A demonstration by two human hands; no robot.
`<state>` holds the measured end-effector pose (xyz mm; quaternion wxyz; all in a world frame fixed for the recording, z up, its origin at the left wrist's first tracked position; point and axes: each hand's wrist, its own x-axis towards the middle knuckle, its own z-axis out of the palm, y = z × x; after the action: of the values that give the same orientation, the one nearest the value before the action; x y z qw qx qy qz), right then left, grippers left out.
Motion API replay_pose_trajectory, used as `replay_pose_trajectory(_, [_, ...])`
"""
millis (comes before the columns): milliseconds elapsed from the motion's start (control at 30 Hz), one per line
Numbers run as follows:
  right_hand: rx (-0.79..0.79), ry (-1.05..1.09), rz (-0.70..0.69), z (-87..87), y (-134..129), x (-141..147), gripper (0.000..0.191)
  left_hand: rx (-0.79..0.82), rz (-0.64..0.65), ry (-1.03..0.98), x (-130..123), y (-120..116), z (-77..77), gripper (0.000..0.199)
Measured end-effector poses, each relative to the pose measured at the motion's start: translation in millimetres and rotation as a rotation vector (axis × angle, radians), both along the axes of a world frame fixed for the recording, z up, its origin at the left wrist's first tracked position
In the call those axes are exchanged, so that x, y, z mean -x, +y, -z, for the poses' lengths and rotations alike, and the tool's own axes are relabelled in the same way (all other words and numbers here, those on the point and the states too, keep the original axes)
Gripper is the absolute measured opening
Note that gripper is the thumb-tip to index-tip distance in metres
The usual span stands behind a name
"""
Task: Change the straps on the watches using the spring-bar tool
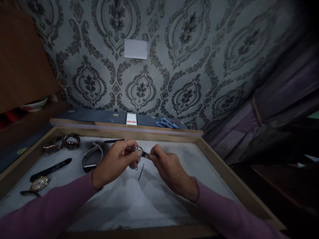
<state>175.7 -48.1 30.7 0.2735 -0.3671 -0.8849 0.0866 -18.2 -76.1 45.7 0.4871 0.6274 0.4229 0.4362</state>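
My left hand [117,162] is closed round a silver-cased wristwatch [138,149] above the middle of a wooden-framed tray [159,217]. From the watch's right edge runs a short dark watch strap [146,155], pinched between the thumb and fingers of my right hand [171,170]. How the strap joins the case is too small to make out. A thin dark rod [141,172] lies on the pale tray floor, below and between both hands. Left of my left hand stands a watch with a light looped band [92,156].
Two brown-toned watches, one a dark watch [72,142], sit in the tray's far left corner. A gold-faced watch [40,182] and a black strap [51,170] lie nearer. Past the rim are a small white box [131,119] and a blue cloth [166,123].
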Motion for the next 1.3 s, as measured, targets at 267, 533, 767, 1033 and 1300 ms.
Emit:
replay_pose_trajectory(267, [-0.136,-0.097,-0.085,3.7,2.7,-2.8,0.027,0.014,0.015,0.003,-1.4,-0.1,0.9,0.018])
replay_pose_trajectory(533, [-0.081,0.025,-0.167,5.2,2.0,-0.6,0.030,-0.027,-0.012,0.088,-2.2,-3.6,3.0,0.019])
replay_pose_trajectory(767, [-0.078,0.014,-0.196,5.0,0.8,-2.2,0.024,-0.020,-0.026,0.145,-2.7,-4.6,5.5,0.019])
replay_pose_trajectory(1033, [-0.183,-0.123,-0.190,6.6,3.0,-5.3,0.024,0.262,0.054,-0.053,-1.3,2.6,7.8,0.025])
replay_pose_trajectory(1300, [0.082,0.080,-0.258,9.9,6.9,-0.5,0.027,0.156,0.059,-0.003,0.4,4.7,7.8,0.021])
